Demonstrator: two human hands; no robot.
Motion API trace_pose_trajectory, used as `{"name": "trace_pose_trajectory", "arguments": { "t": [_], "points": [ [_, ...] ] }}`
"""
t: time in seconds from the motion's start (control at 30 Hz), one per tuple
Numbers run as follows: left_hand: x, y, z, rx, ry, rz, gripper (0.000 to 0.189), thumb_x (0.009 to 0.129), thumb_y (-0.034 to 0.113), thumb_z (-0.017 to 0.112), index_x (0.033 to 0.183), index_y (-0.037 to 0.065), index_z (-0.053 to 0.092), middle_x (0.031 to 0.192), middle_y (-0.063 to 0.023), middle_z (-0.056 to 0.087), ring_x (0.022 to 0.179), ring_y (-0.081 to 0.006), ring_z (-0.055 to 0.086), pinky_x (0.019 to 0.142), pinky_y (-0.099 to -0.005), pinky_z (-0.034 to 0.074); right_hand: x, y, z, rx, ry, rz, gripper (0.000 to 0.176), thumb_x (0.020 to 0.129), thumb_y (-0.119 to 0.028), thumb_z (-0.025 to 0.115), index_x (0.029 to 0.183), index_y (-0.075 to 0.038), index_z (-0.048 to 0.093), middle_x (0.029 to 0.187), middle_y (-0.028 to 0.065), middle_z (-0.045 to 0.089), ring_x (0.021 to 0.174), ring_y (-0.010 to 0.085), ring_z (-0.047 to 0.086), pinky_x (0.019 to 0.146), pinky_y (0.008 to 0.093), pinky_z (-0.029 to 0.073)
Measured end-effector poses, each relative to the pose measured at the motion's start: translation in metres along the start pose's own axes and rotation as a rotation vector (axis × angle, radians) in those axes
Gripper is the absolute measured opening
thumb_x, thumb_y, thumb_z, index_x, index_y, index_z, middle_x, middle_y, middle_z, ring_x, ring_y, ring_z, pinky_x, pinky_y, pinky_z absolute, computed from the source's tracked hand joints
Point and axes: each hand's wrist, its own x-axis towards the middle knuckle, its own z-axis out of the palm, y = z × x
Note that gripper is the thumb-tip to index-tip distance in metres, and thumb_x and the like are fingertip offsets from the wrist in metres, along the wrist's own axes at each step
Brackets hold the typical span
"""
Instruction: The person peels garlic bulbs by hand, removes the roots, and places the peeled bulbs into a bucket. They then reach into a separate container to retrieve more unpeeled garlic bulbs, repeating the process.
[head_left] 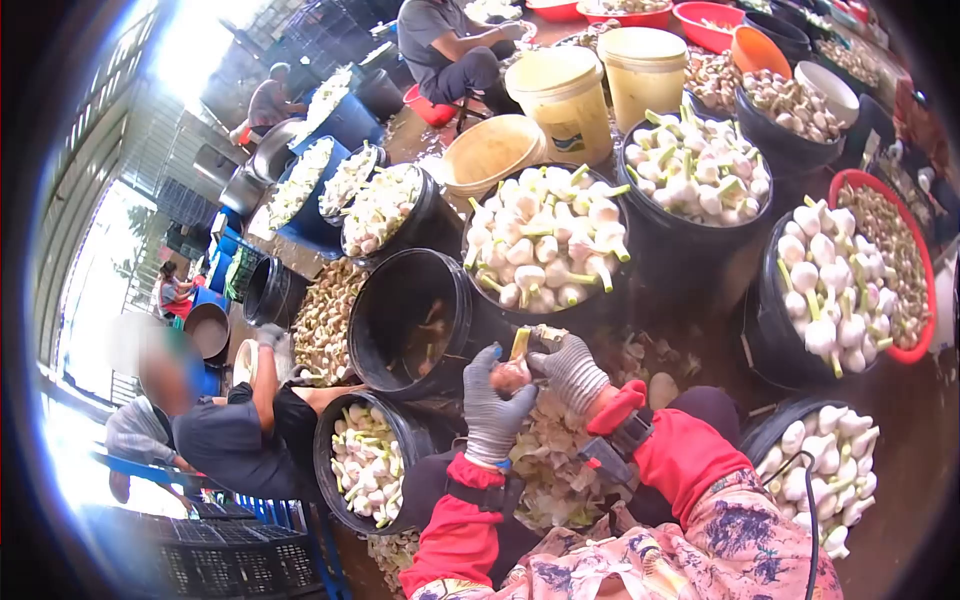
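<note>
Gloved in grey, my left hand (493, 402) grips a garlic bulb (511, 377) with pinkish-brown skin, its pale stem pointing up. My right hand (570, 372), in a matching glove, is closed right beside the bulb and stem. A short yellowish-brown piece shows at its fingertips; I cannot tell what it is. Both hands are above a heap of loose garlic skins (560, 470) between my knees. Just beyond them stands a dark, mostly hollow bucket (362, 318) with a few brownish bits inside.
Black buckets of peeled white garlic (545, 235) stand ahead, at the right and by my left knee. Unpeeled garlic (328, 310) lies beyond the dark bucket. Cream buckets (560, 105) stand farther back. A seated person (235, 440) works at my left, near black crates (235, 555).
</note>
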Motion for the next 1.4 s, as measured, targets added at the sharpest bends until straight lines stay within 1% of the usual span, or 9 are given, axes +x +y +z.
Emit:
{"name": "trace_pose_trajectory", "arguments": {
  "t": [0.2, 0.43, 0.67, 0.7, 0.77, 0.97, 1.03, 1.17, 1.4],
  "points": [
    [-0.009, 0.005, -0.001, -1.518, 0.059, -0.552, 0.055, 0.077, 0.007, 0.062, 0.127, 0.01, 0.039, 0.108, -0.0076, 0.05, 0.097, -0.0194, 0.052, 0.078, -0.0336, 0.049, -0.012, -0.03, 0.003, 0.224, -0.145, -0.108, 0.026, 0.079, -0.004, 0.06, 0.105, 0.001, 0.06, 0.091, 0.0003, 0.063, 0.081, 0.0098, 0.058, 0.077, 0.0245, 0.048],
    [-0.027, -0.024, 0.006, -0.382, -0.049, -0.069, 0.079, 0.08, 0.013, 0.069, 0.141, 0.009, 0.019, 0.109, -0.0079, 0.052, 0.093, -0.0156, 0.055, 0.078, -0.0273, 0.049, -0.015, -0.016, -0.003, 0.154, -0.26, 0.17, 0.03, 0.078, -0.015, 0.072, 0.104, -0.001, 0.063, 0.093, 0.0007, 0.065, 0.083, 0.0083, 0.058, 0.078, 0.0237, 0.048],
    [-0.009, 0.001, -0.025, -1.641, -0.283, -0.929, 0.075, 0.079, 0.068, 0.047, 0.112, 0.001, 0.052, 0.084, -0.0088, 0.057, 0.075, -0.0162, 0.056, 0.066, -0.0282, 0.048, -0.021, -0.021, 0.005, 0.119, -0.342, -0.027, 0.025, 0.075, -0.01, 0.073, 0.097, -0.001, 0.066, 0.088, 0.0008, 0.067, 0.081, 0.0077, 0.059, 0.076, 0.0242, 0.048],
    [-0.009, -0.013, -0.035, -1.729, -0.604, -0.928, 0.086, 0.074, 0.079, 0.04, 0.108, 0.001, 0.053, 0.073, -0.008, 0.056, 0.064, -0.0159, 0.055, 0.058, -0.0293, 0.048, -0.023, -0.033, 0.003, 0.062, -0.412, -0.002, 0.025, 0.075, -0.009, 0.073, 0.098, -0.001, 0.066, 0.089, 0.0009, 0.067, 0.081, 0.0075, 0.059, 0.075, 0.0241, 0.048],
    [-0.005, -0.022, -0.029, -1.322, -0.296, -0.853, 0.088, 0.073, 0.081, 0.04, 0.108, 0.002, 0.053, 0.077, -0.0084, 0.057, 0.066, -0.0172, 0.055, 0.059, -0.029, 0.048, -0.018, -0.022, 0.002, 0.178, -0.395, 0.045, 0.024, 0.075, -0.008, 0.073, 0.097, -0.001, 0.066, 0.089, 0.0014, 0.067, 0.08, 0.0078, 0.059, 0.075, 0.0242, 0.049],
    [-0.024, -0.01, -0.008, -1.071, 0.012, -0.748, 0.073, 0.085, 0.054, 0.057, 0.133, 0.005, 0.033, 0.118, -0.0108, 0.05, 0.1, -0.0193, 0.05, 0.09, -0.0367, 0.041, -0.012, 0.005, 0.018, 0.304, 0.048, 0.134, 0.024, 0.078, -0.006, 0.07, 0.1, 0.0, 0.063, 0.094, 0.0052, 0.067, 0.081, 0.0109, 0.061, 0.074, 0.0247, 0.051],
    [-0.041, 0.0, 0.013, -0.485, 0.123, -0.209, 0.074, 0.086, 0.043, 0.062, 0.137, 0.003, 0.026, 0.122, -0.0082, 0.049, 0.104, -0.0172, 0.049, 0.091, -0.0323, 0.04, -0.012, 0.039, 0.024, 0.087, -0.061, 0.033, 0.025, 0.078, -0.003, 0.068, 0.102, 0.002, 0.063, 0.096, 0.0065, 0.067, 0.084, 0.01, 0.061, 0.075, 0.0239, 0.05],
    [-0.019, -0.013, 0.003, -0.813, 0.418, -0.763, 0.052, 0.083, 0.039, 0.065, 0.119, 0.005, 0.05, 0.091, -0.0024, 0.057, 0.076, -0.0124, 0.057, 0.065, -0.0253, 0.047, -0.03, 0.015, 0.029, 0.086, -0.257, 0.154, 0.021, 0.077, -0.002, 0.068, 0.098, 0.001, 0.066, 0.094, 0.0039, 0.067, 0.082, 0.0092, 0.06, 0.073, 0.0239, 0.049],
    [-0.038, -0.022, -0.024, -1.429, -0.125, -0.657, 0.037, 0.09, 0.023, 0.057, 0.117, -0.001, 0.054, 0.103, -0.0068, 0.058, 0.092, -0.0152, 0.056, 0.079, -0.0321, 0.048, 0.027, 0.045, -0.017, -0.192, -0.032, -0.061, 0.013, 0.073, -0.009, 0.065, 0.084, -0.005, 0.067, 0.08, 0.0079, 0.068, 0.072, 0.0223, 0.064, 0.067, 0.0309, 0.05]
  ]
}}
